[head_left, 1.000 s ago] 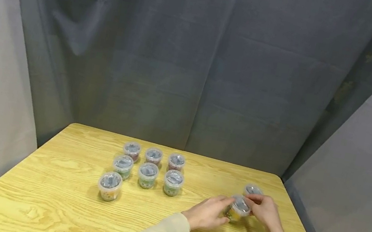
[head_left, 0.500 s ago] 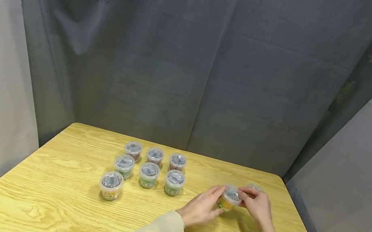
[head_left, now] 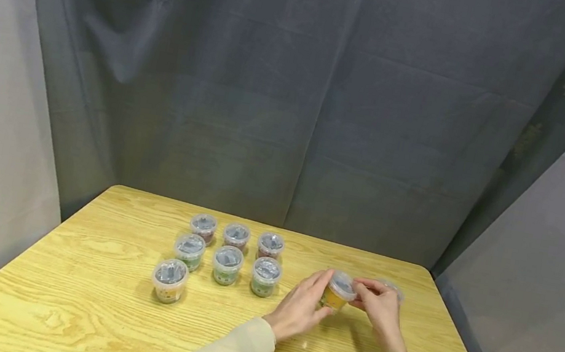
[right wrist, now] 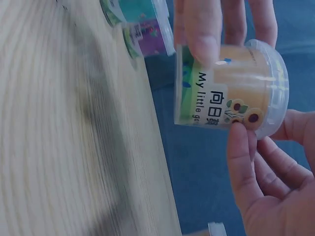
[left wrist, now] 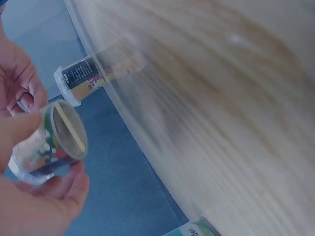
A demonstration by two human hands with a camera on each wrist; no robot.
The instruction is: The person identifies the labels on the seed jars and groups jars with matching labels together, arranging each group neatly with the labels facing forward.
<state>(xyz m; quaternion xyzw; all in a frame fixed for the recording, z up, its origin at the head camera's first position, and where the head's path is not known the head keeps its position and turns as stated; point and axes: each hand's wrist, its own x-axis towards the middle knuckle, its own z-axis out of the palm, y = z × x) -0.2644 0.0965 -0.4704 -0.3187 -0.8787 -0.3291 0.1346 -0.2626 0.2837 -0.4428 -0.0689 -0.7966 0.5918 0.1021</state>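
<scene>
A clear plastic cup with a yellow-orange sunflower label is held above the table between both hands, slightly tilted. My left hand grips its left side, the thumb low and the fingers along the far side. With thumb and fingertips, my right hand pinches the cup's lidded end from the right. In the right wrist view the label on the cup reads "My little gar…", the rest cut off. The left wrist view shows the cup's base. Behind my right hand, another lidded cup is mostly hidden.
On the wooden table, three reddish-purple cups form the back row. Three green cups stand in front of them, and one orange-labelled cup is at front left. Grey curtains surround the table's back and sides.
Both hands have moved left and slightly away from me with the sunflower cup between them. The standing cups have stayed in place.
</scene>
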